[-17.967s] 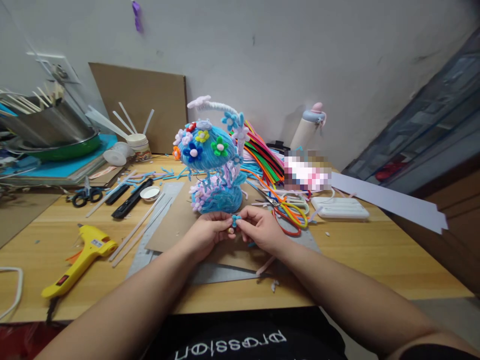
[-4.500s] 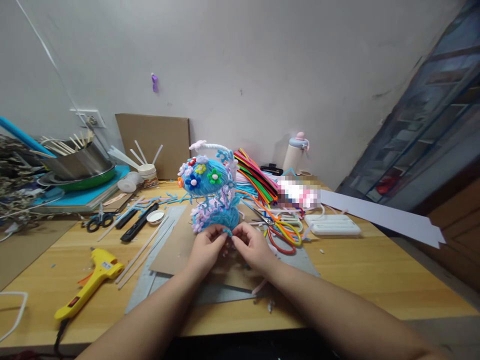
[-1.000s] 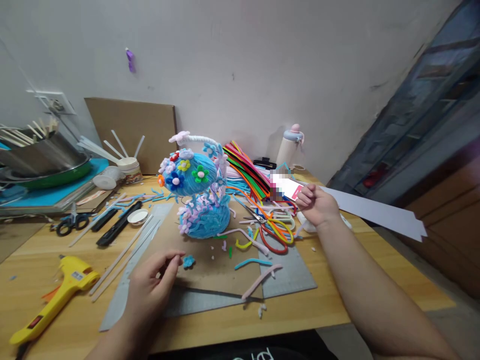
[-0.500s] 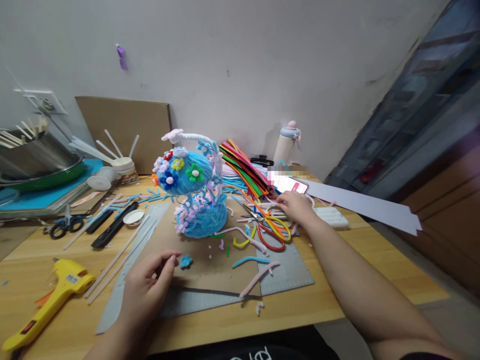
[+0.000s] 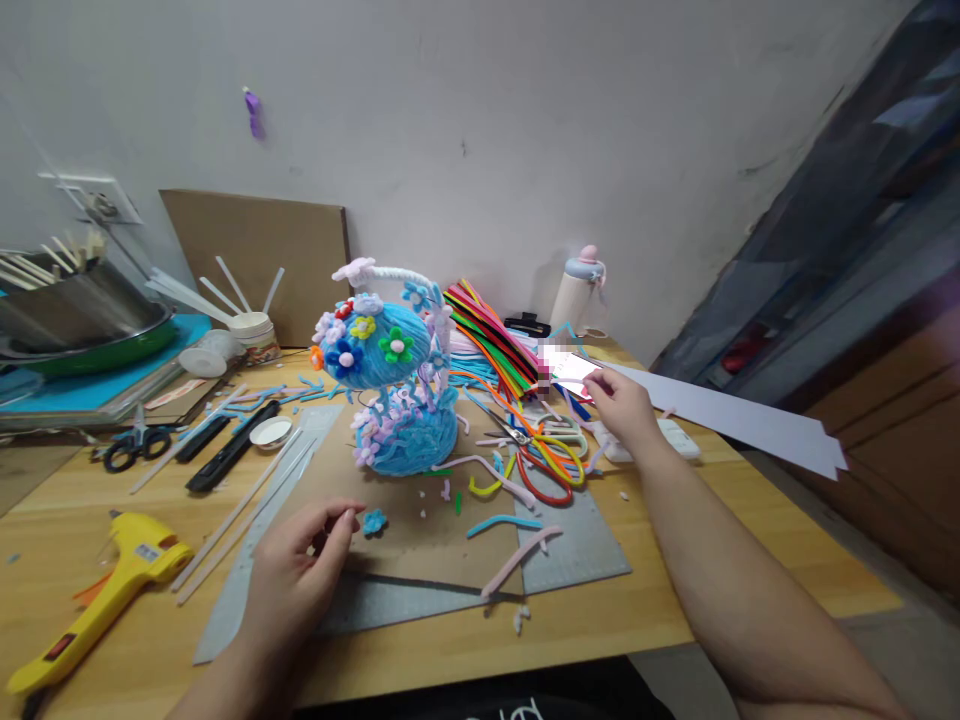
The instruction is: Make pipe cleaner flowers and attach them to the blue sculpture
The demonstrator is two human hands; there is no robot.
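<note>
My left hand (image 5: pixel 304 560) rests over the brown board (image 5: pixel 450 545) with thumb and forefinger drawn together. A small blue pipe-cleaner flower (image 5: pixel 374 521) lies right at these fingertips; whether they grip it is unclear. My right hand (image 5: pixel 621 405) is closed in a pinch near the phone, and a pale pink pipe cleaner (image 5: pixel 568 380) runs left from its fingertips. Between the hands stands a blue fuzzy craft piece (image 5: pixel 416 440), its upper blue ball (image 5: pixel 386 345) covered in colourful flowers under a curved white stem. Scissors (image 5: pixel 551 465) with orange-red and yellow handles lie beside loose pipe cleaners.
A yellow glue gun (image 5: pixel 105 590) lies at the left front. Dark scissors (image 5: pixel 137 445) and a black cutter (image 5: pixel 232 445) are behind it. A bundle of colourful pipe cleaners (image 5: pixel 495 335), a lit phone (image 5: pixel 570 365) and a bottle (image 5: pixel 576 295) stand or lie towards the wall.
My right hand has lifted and shifted right, away from the loose strands, and a pale pink pipe cleaner now shows at its fingertips. My left hand stays by the blue flower.
</note>
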